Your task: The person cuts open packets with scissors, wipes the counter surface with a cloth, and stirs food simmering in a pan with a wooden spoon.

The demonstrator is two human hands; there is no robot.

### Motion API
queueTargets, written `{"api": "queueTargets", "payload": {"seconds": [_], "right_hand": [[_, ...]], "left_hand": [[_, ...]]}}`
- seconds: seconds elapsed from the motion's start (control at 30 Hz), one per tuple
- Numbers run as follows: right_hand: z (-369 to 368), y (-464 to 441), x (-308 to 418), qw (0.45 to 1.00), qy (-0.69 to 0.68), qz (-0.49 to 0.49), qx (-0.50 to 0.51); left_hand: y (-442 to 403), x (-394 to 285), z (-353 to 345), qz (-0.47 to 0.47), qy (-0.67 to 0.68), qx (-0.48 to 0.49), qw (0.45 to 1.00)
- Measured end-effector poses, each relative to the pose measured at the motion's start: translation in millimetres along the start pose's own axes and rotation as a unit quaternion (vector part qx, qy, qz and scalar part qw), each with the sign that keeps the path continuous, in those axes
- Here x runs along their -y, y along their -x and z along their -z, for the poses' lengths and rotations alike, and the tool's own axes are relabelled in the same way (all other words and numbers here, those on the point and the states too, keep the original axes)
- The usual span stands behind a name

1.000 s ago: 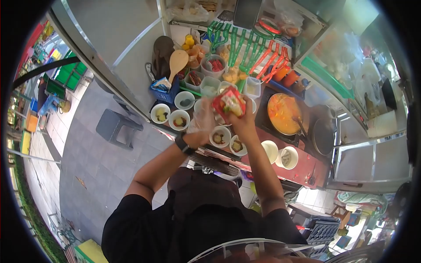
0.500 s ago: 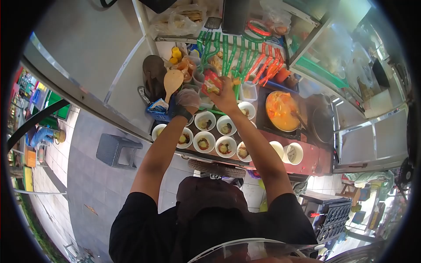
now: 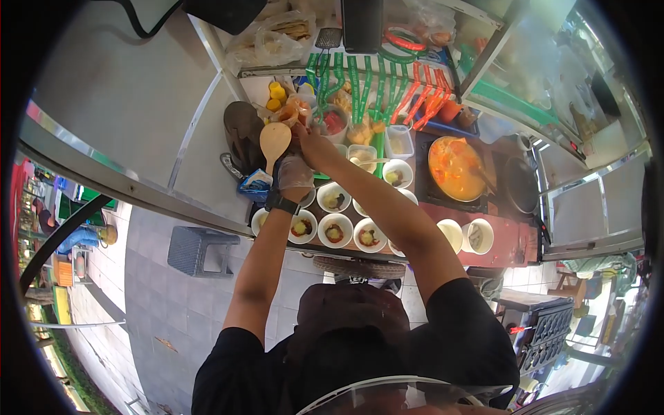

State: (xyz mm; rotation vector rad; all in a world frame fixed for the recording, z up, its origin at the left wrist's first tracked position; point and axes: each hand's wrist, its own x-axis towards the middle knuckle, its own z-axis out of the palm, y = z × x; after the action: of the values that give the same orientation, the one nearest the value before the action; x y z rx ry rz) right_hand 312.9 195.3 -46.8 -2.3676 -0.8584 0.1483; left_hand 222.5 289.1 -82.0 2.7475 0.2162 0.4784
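My left hand, in a clear plastic glove with a dark watch at the wrist, is beside the handle of a wooden spoon; its fingers are hidden. Just beyond it, my right hand looks closed near a clear bag of orange food. What it may grip is out of sight. A red packet lies in a round tub to the right of that hand. Below my forearms, white bowls hold small portions of pale and dark red food.
At the right, a pan of orange soup sits on the stove beside a dark pan. White cups stand on the red counter. Green and red straps hang across the back. A grey stool is on the floor.
The red packet has left my right hand and now lies in the tub. My right hand has moved left, close to the orange bag and my left hand. The view has shifted slightly.
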Motion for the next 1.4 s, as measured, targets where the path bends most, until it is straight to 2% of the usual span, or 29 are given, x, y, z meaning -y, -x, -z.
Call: {"api": "queueTargets", "payload": {"seconds": [0.07, 0.2, 0.27, 0.4, 0.47, 0.5, 0.53, 0.6, 0.67, 0.73, 0.8, 0.87, 0.93, 1.0, 1.03, 1.07, 1.1, 1.13, 1.23, 1.4], "right_hand": [[-3.4, -5.6, -0.9, 0.997, 0.040, 0.057, -0.013], [6.7, -4.9, -0.7, 0.997, 0.056, 0.050, 0.007], [30.8, 10.4, 7.4, 0.993, 0.066, 0.087, 0.033], [12.3, 13.5, -0.2, 0.995, 0.048, 0.076, -0.033], [-2.2, 8.5, -4.6, 0.988, 0.079, 0.080, -0.103], [0.6, 9.4, 0.3, 0.986, 0.094, 0.075, -0.113], [4.1, 11.0, 5.2, 0.987, 0.092, 0.065, -0.117], [7.6, 11.9, 10.4, 0.993, 0.079, 0.020, -0.084], [7.8, 11.4, 10.5, 0.993, 0.075, 0.020, -0.092], [2.2, 9.7, 6.4, 0.993, 0.074, 0.020, -0.094], [-3.4, 5.9, 4.0, 0.992, 0.060, 0.000, -0.113], [-2.5, 2.9, 1.8, 0.996, 0.037, 0.016, -0.081], [0.5, 3.2, 0.2, 0.998, 0.005, -0.010, -0.057], [-7.4, 8.2, -2.8, 0.992, -0.052, -0.019, -0.110], [-8.9, 10.4, -3.4, 0.992, -0.052, -0.023, -0.116], [-11.3, 12.7, -3.8, 0.995, 0.007, -0.008, -0.096], [-11.5, 13.8, -4.1, 0.995, 0.066, 0.008, -0.073], [-8.4, 15.5, -3.7, 0.995, 0.064, 0.009, -0.075], [-0.8, 21.2, 5.4, 0.997, 0.027, 0.003, -0.074], [6.8, 12.4, 6.8, 0.996, -0.067, -0.019, -0.061]], "left_hand": [[-0.2, 6.2, -3.3, -0.006, -0.025, 0.052, 0.998], [-2.5, 7.8, -5.6, -0.030, -0.048, 0.032, 0.998], [-3.4, 6.1, -1.1, -0.017, -0.029, 0.045, 0.998], [-8.6, 9.0, -5.8, -0.033, -0.017, 0.032, 0.999], [-12.0, 3.7, 2.2, 0.000, 0.011, 0.043, 0.999], [-12.8, 16.7, -5.3, -0.072, -0.022, 0.017, 0.997], [-13.9, 17.8, -3.7, -0.081, -0.022, 0.023, 0.996], [-16.8, 21.0, -3.5, -0.077, -0.002, 0.018, 0.997], [-22.2, 27.2, -4.1, -0.090, -0.026, 0.028, 0.995], [-26.6, 15.6, 8.1, -0.075, -0.105, 0.136, 0.982], [-20.8, 4.9, 13.4, -0.073, -0.085, 0.132, 0.985], [-20.0, 7.6, 10.0, -0.049, -0.060, 0.066, 0.995], [-21.9, 16.6, 5.3, -0.065, -0.048, 0.080, 0.993], [-27.9, 61.7, -33.2, -0.098, -0.113, 0.078, 0.986], [-29.1, 61.9, -33.4, -0.107, -0.135, 0.095, 0.980], [-29.6, 62.5, -33.9, -0.114, -0.136, 0.095, 0.980], [-27.8, 48.9, -21.5, -0.114, -0.190, 0.137, 0.965], [-25.4, 44.0, -17.2, -0.111, -0.245, 0.179, 0.946], [-19.8, 40.4, -9.2, -0.127, -0.196, 0.139, 0.962], [-27.4, 50.5, -25.0, -0.119, -0.228, 0.145, 0.956]]}}
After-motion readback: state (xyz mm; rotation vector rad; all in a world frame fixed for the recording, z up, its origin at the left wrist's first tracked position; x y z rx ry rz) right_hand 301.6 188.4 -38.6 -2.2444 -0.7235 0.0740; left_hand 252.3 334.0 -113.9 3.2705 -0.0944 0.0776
